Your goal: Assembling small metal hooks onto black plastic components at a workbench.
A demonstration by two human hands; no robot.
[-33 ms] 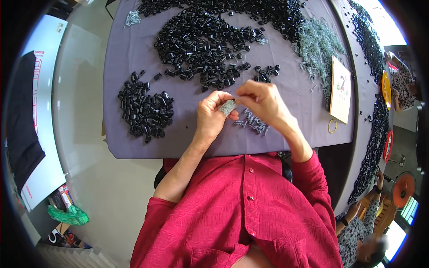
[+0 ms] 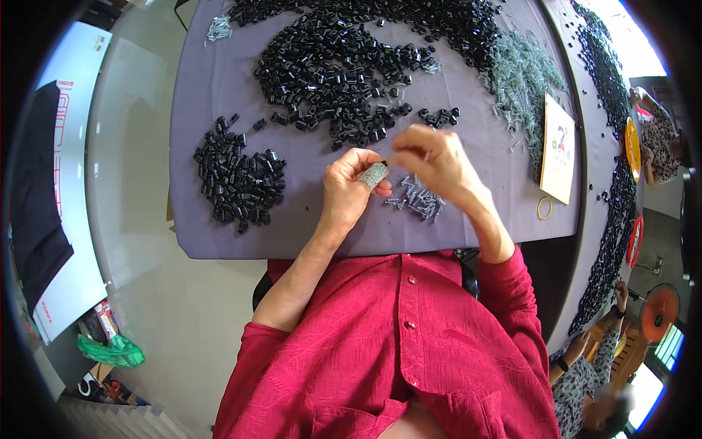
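Note:
Above the table's front part, my left hand (image 2: 345,186) is closed, pinching a small black plastic piece (image 2: 385,164) at its fingertips. A grey speckled sleeve (image 2: 373,175) covers one of its digits. Just to the right, my right hand (image 2: 436,162) hovers apart from the black piece, its fingers bent and smeared by motion. Whether it holds anything cannot be seen. Under and between the hands lies a small heap of silver screws (image 2: 420,199). A heap of black plastic pieces (image 2: 241,175) is left of my left hand.
Beyond my hands spreads a large heap of black pieces (image 2: 322,69) on the grey-covered table (image 2: 307,238). Greenish-silver screws (image 2: 523,69) are heaped at the right, near a printed card (image 2: 557,150) and a yellow ring (image 2: 544,208). Other people sit at a second table on the right.
My right hand has drawn slightly up and away from the black piece at my left fingertips. My left hand stays in place.

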